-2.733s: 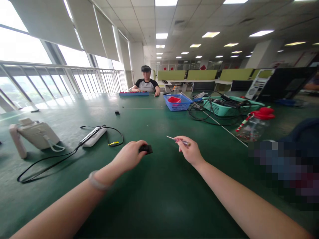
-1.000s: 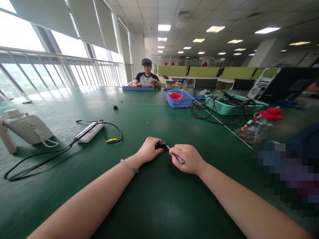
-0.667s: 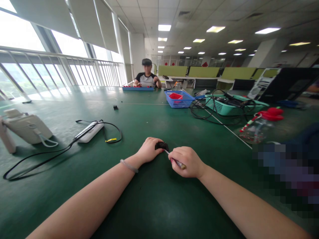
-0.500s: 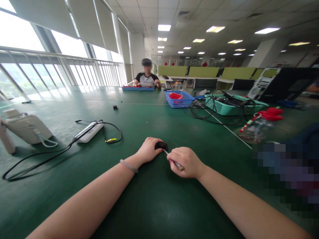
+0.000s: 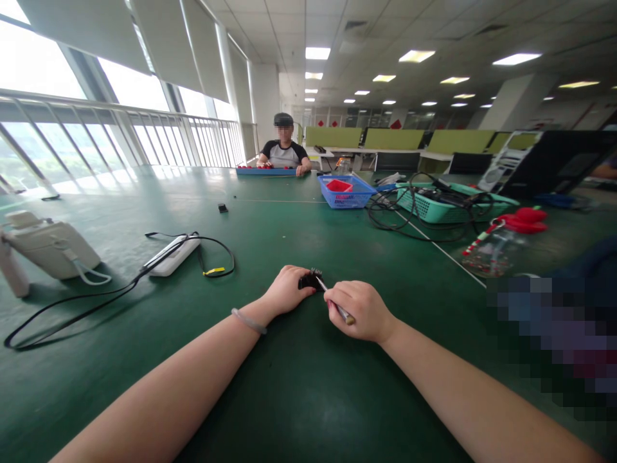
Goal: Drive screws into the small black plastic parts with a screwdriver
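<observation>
My left hand (image 5: pixel 290 287) is closed on a small black part (image 5: pixel 308 281), holding it at the table top with thumb and fingers. A row of short, light prongs shows along the part's upper edge; its exact kind is too small to tell. My right hand (image 5: pixel 357 310) is wrapped round a screwdriver (image 5: pixel 348 317), whose brownish handle end sticks out below the fist. The thin metal shaft points up and left, its tip at the black part near my left thumb. My left palm hides some of the part.
On the green table (image 5: pixel 270 399), a white device with a black cord (image 5: pixel 173 256) and a beige camera-like case (image 5: pixel 55 244) lie left. A blue basket (image 5: pixel 348 198), a teal basket with cables (image 5: pixel 429 209) and a red-lidded bottle (image 5: pixel 496 251) stand right. A person (image 5: pixel 284 151) sits opposite.
The black part has turned in my left hand, so its prongs now show on top. The screwdriver tip has shifted up onto it, and my right hand has risen slightly.
</observation>
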`<control>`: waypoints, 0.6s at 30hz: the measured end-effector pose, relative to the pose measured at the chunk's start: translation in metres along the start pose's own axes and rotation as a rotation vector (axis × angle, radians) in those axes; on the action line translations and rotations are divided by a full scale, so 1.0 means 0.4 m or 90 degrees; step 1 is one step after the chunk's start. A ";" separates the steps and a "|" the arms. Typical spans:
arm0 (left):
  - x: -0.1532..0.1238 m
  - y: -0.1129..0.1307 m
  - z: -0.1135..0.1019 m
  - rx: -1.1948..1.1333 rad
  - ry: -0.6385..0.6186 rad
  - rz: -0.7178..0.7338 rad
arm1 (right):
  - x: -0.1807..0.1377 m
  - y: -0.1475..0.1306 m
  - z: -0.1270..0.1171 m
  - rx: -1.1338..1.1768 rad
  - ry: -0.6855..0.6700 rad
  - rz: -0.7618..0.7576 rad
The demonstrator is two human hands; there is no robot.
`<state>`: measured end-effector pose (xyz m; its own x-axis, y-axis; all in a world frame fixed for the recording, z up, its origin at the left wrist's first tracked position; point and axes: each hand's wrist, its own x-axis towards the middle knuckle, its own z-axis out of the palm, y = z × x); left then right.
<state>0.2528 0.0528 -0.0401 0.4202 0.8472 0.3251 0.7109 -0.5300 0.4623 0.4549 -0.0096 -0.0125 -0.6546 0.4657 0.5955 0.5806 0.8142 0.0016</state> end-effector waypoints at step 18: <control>-0.004 0.011 -0.012 -0.001 -0.023 0.002 | 0.000 0.052 0.042 0.466 0.097 0.499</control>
<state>0.2524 0.0490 -0.0346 0.4433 0.8459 0.2966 0.7081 -0.5334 0.4627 0.4588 0.0130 -0.0259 -0.1305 0.9397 0.3163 0.3485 0.3421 -0.8727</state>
